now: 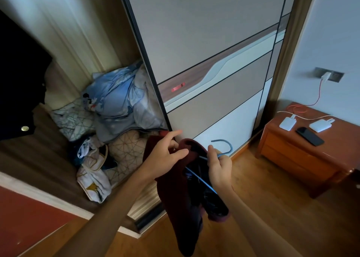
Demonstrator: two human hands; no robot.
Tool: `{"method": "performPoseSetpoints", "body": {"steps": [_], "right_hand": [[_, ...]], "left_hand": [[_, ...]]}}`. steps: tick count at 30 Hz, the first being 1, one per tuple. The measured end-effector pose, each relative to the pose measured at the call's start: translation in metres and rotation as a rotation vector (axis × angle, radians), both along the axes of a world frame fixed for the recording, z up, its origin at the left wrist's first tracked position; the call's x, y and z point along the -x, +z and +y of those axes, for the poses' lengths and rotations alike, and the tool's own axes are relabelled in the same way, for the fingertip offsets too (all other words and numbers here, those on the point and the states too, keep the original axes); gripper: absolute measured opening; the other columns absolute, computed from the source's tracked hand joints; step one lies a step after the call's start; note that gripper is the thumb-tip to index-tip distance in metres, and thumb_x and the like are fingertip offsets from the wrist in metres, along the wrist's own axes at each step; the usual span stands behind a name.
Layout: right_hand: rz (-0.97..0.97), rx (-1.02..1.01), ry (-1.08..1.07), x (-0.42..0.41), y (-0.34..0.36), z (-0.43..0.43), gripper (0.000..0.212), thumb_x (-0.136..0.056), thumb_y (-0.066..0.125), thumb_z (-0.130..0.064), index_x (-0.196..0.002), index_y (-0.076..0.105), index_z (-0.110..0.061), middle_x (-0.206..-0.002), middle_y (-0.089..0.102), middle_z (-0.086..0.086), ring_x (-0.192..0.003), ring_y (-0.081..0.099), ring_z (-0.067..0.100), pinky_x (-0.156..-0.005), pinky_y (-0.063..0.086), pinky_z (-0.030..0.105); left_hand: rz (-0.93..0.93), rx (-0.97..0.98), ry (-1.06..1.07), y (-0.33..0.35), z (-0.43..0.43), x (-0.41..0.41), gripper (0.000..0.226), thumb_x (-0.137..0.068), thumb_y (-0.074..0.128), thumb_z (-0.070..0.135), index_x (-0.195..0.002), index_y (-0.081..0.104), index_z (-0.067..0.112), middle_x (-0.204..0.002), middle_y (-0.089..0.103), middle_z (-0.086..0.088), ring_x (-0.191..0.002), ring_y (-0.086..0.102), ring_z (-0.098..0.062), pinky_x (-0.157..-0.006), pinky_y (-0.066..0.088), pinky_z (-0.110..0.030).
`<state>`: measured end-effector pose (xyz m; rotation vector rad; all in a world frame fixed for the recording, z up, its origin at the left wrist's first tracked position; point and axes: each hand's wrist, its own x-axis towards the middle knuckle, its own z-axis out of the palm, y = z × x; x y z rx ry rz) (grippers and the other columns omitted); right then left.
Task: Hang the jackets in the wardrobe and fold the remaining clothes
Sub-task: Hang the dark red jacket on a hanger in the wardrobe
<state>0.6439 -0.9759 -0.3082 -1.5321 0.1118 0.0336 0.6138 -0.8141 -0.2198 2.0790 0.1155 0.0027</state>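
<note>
The grey-panelled sliding-door wardrobe (204, 42) stands open at its left bay; the dark maroon fabric jacket (181, 208) hangs before it over the wooden plank floor (272, 208), not yet inside. The left hand (165, 157) pinches the collar (188, 143), apparently spreading it for the thin blue wire hanger (226, 142), whose neck the right hand (220, 169) grips with curled fingers. A red-brown wooden desk (292, 149) stands right.

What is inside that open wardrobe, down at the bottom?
A blue patterned bundle is heaped over pale line-patterned cushions. A dark garment hangs at the left. The sliding door hides whatever lies further right.
</note>
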Motion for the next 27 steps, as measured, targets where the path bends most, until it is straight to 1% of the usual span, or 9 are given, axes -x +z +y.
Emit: {"method": "performPoseSetpoints", "body": {"steps": [3,7,9,13,17,20,22,25,27], "right_hand": [[-0.058,-0.038,0.002,-0.005,0.011,-0.011,0.053,-0.1,0.049,-0.042,-0.059,0.03,-0.015,-0.056,0.032,0.003,-0.056,0.03,0.02,-0.058,0.031,0.042],[-0.141,-0.16,0.002,-0.009,0.024,-0.023,0.055,-0.1,0.051,-0.038,-0.062,0.027,-0.006,-0.061,0.03,0.008,-0.062,0.03,0.024,-0.062,0.04,0.052],[-0.159,-0.2,0.006,-0.01,0.032,-0.025,0.053,-0.097,0.052,-0.039,-0.059,0.027,-0.013,-0.061,0.027,0.007,-0.062,0.026,0.024,-0.064,0.035,0.043],[-0.222,-0.049,0.022,-0.025,0.042,-0.031,0.054,-0.102,0.051,-0.035,-0.058,0.03,-0.011,-0.058,0.026,0.001,-0.059,0.026,0.018,-0.061,0.031,0.039],[-0.223,0.08,0.0,-0.04,0.039,-0.034,0.053,-0.102,0.051,-0.038,-0.07,0.049,0.004,-0.062,0.045,0.012,-0.057,0.039,0.016,-0.062,0.039,0.036],[-0.359,0.229,-0.045,-0.035,0.026,-0.036,0.012,-0.101,0.055,-0.024,-0.1,0.062,-0.015,-0.097,0.062,0.0,-0.087,0.058,0.006,-0.081,0.046,0.018],[-0.577,0.415,-0.08,-0.024,0.008,-0.044,0.023,-0.096,0.056,-0.007,-0.118,0.058,-0.012,-0.119,0.053,-0.001,-0.112,0.049,0.005,-0.099,0.037,0.014],[-0.665,0.59,0.112,0.003,-0.044,-0.057,0.029,-0.084,0.053,0.006,-0.103,0.064,-0.013,-0.108,0.055,-0.002,-0.103,0.05,0.008,-0.093,0.041,0.018],[-0.467,0.671,0.361,0.016,-0.078,-0.062,0.033,-0.079,0.049,0.006,-0.086,0.068,-0.019,-0.097,0.059,-0.008,-0.091,0.057,0.01,-0.083,0.049,0.024]], "left_hand": [[-0.046,-0.504,-0.017,0.001,-0.001,-0.004,0.071,-0.079,0.069,0.059,-0.139,0.05,0.026,-0.109,0.055,0.005,-0.097,0.06,-0.013,-0.091,0.05,-0.031],[-0.39,-1.149,-0.085,0.004,0.006,-0.017,0.064,-0.084,0.043,0.08,-0.096,0.068,0.021,-0.115,0.049,0.0,-0.099,0.053,-0.02,-0.086,0.048,-0.039],[-0.491,-1.151,-0.223,0.002,0.017,-0.03,0.063,-0.089,0.041,0.077,-0.086,0.067,0.019,-0.099,0.058,0.0,-0.099,0.053,-0.022,-0.099,0.042,-0.048],[-0.578,-0.996,-0.235,0.002,0.01,-0.033,0.053,-0.089,0.048,0.071,-0.066,0.038,0.024,-0.06,0.043,0.01,-0.056,0.047,-0.014,-0.055,0.041,-0.031],[-0.539,-0.937,-0.189,0.0,0.008,-0.035,0.061,-0.085,0.051,0.073,-0.059,0.048,0.018,-0.055,0.05,0.008,-0.05,0.052,-0.016,-0.052,0.032,-0.026],[-0.52,-0.895,-0.148,0.004,0.011,-0.041,0.058,-0.082,0.06,0.068,-0.055,0.039,0.022,-0.051,0.043,0.009,-0.047,0.045,-0.015,-0.052,0.03,-0.026],[-0.511,-0.849,-0.092,0.008,0.017,-0.044,0.059,-0.082,0.068,0.063,-0.053,0.037,0.021,-0.049,0.041,0.01,-0.046,0.044,-0.014,-0.051,0.031,-0.026],[-0.505,-0.77,0.003,0.018,0.032,-0.046,0.058,-0.08,0.068,0.061,-0.051,0.04,0.02,-0.046,0.042,0.01,-0.044,0.044,-0.012,-0.05,0.034,-0.028],[-0.5,-0.738,0.062,0.027,0.037,-0.044,0.061,-0.079,0.07,0.063,-0.051,0.046,0.015,-0.046,0.049,0.008,-0.045,0.049,-0.014,-0.049,0.038,-0.031]]}}
